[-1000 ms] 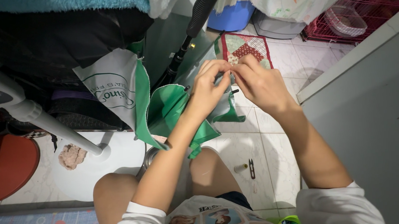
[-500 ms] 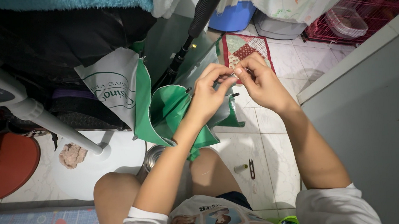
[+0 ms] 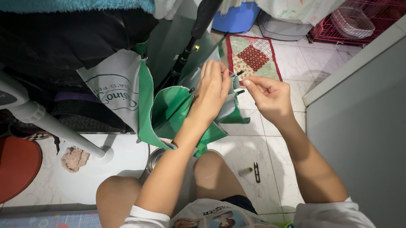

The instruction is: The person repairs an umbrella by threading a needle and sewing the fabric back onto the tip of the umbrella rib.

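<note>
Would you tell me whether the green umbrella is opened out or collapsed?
Collapsed. The green umbrella has its canopy hanging in loose folds around the shaft, with the left hand gripping one rib tip.

Floor (image 3: 258, 148): pale marbled tiles, evenly lit. Landmark is the patchwork mat (image 3: 253, 58): a blue tub (image 3: 238, 18) and grey bin (image 3: 283, 28) sit just beyond it, a pink wire cage (image 3: 366, 14) to its right, and a grey wall (image 3: 370, 130) with a white edge runs down the right side. Well left of the mat stand a white fan base (image 3: 97, 171) and a red stool (image 3: 11, 168), with dark cloth (image 3: 65, 33) hanging above.
</note>
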